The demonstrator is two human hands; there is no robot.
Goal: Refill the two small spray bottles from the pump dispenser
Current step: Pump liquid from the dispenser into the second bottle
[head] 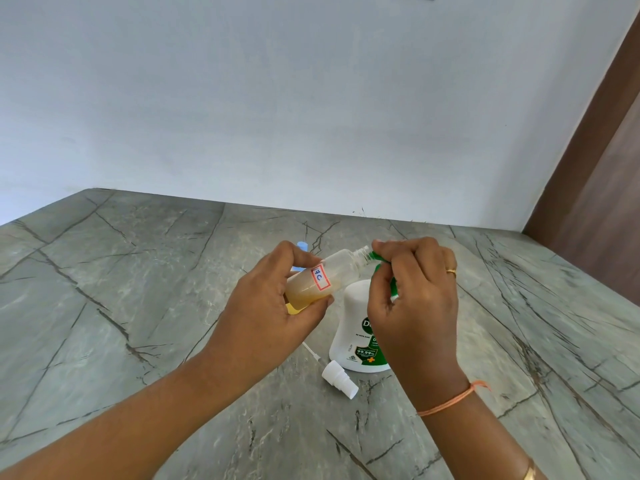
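The left hand grips the small spray bottle mid-body, neck tilted toward two o'clock; the right hand pinches the pump dispenser spout there. Light, slick plastic—hold its waist.

The right hand covers most of the green pump head and the upper right of the white dispenser bottle, so its label reads only in part (the brand name is cut after its first letter, the fine print too small to make out). The left hand wraps the base of the small spray bottle, hiding its bottom end. At 11 o'clock from that bottle, a pale blue thing peeks out behind the left hand's fingers; what it is cannot be told. Both forearms run off the lower edge, and a gold bangle at 5 o'clock is cut by it too.
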